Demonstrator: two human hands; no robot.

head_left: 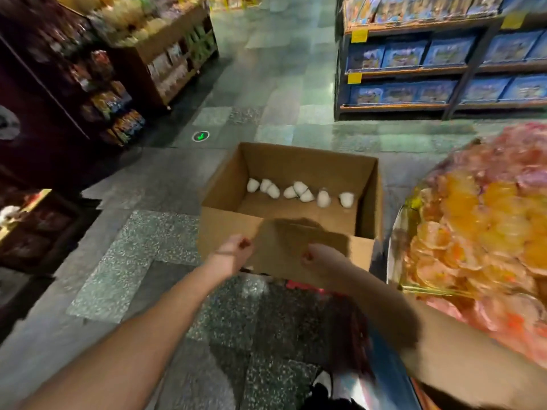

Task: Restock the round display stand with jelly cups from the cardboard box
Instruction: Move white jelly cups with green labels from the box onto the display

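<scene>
An open cardboard box [228, 184] sits on the tiled floor ahead of me. Several white jelly cups [299, 191] lie in a loose row along its far inner wall. My left hand [233, 254] and my right hand [321, 258] are both in front of the box's near wall, fingers curled, with the near flap between them. Whether they grip the flap or the box edge is unclear from this angle. The round display stand [396, 261] is at the right, heaped with orange and pink jelly cups [485, 232].
Blue boxed goods fill shelving [414, 69] at the back right. A wooden snack display [165, 54] and dark racks [109, 102] stand at the left. A green floor marker [200, 136] lies beyond the box. My leg and shoe [322, 380] show below.
</scene>
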